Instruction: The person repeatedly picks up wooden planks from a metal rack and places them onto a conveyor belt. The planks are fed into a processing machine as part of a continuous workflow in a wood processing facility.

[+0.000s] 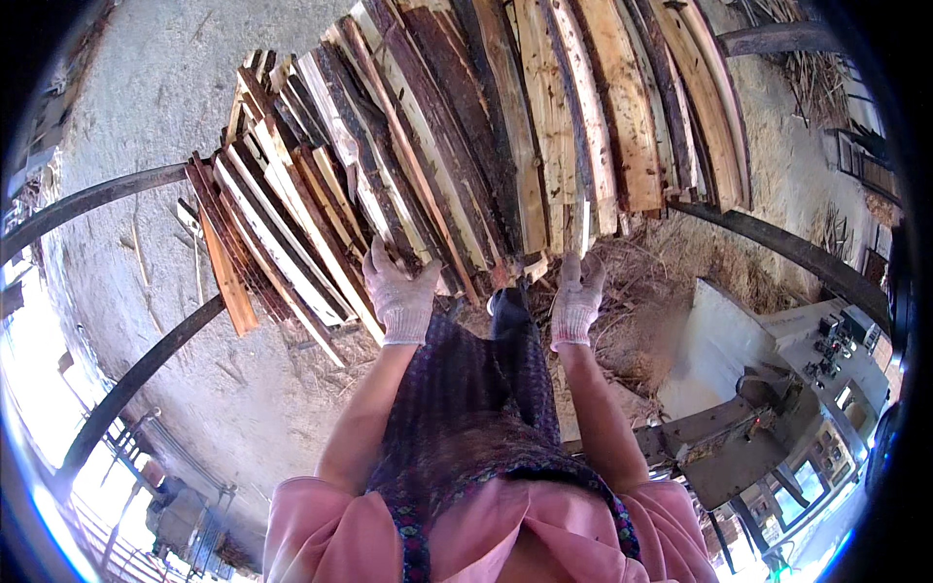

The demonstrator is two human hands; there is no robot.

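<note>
My left hand point(399, 299), in a pale knitted work glove, is at the near ends of the rough wooden slabs point(476, 136). Its fingers point away from me, with the thumb spread to the right. My right hand point(579, 299), gloved alike, has its fingers stretched forward below the near ends of the lighter boards point(552, 126). A thin white strip point(585, 225) stands just past its fingertips; I cannot tell whether they touch it. The slabs lie side by side in a broad pile, many with dark bark along their edges.
Dark metal bars point(107, 194) run out from both sides of the pile. An orange-brown board point(228, 277) lies at its left end. Bark scraps and splinters point(641, 321) cover the ground near my right hand. A machine with a metal table point(729, 447) stands at the right.
</note>
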